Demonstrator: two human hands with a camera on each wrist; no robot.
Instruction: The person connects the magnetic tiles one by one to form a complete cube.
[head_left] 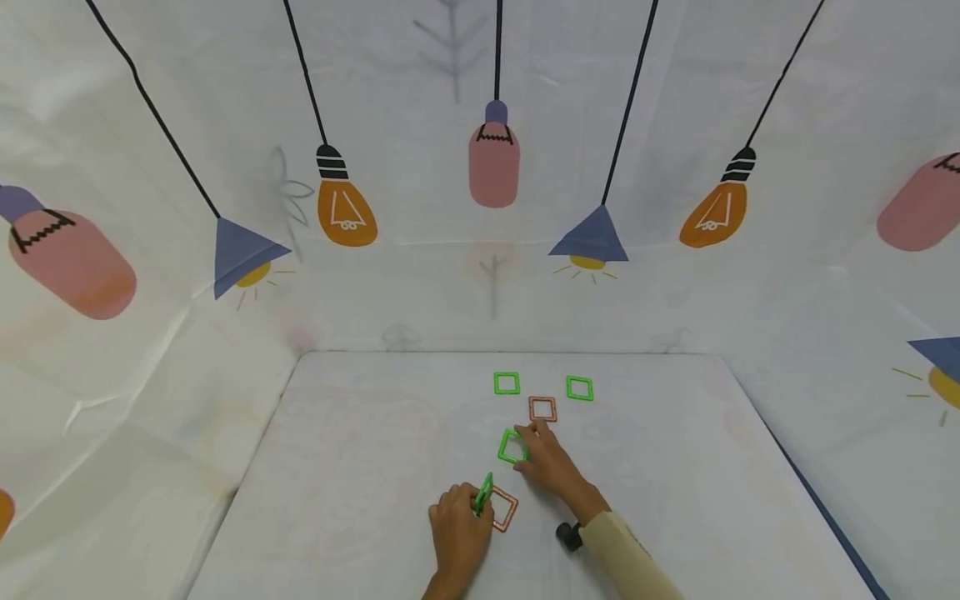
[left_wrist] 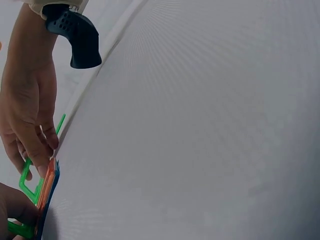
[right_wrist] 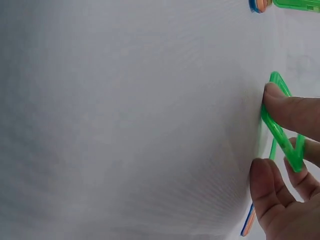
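Note:
My left hand (head_left: 459, 529) grips a green square frame (head_left: 483, 493) that stands tilted up on edge, seen almost side-on. Right beside those fingers is an orange square frame (head_left: 504, 508), partly overlapped by the hand. Farther up the table my right hand (head_left: 553, 465) pinches another green square frame (head_left: 504, 448) by its right side, index finger at the top corner and thumb lower down. Just beyond it lies a second orange square frame (head_left: 543, 408). In the left wrist view, a blue layer shows against an orange frame (left_wrist: 47, 186).
Two more green square frames (head_left: 507, 383) (head_left: 580, 388) lie toward the back of the white table (head_left: 360, 467). A black wrist camera (head_left: 569, 537) sits by the right sleeve (head_left: 628, 557). Printed white sheeting (head_left: 420, 283) surrounds the table at the back and sides.

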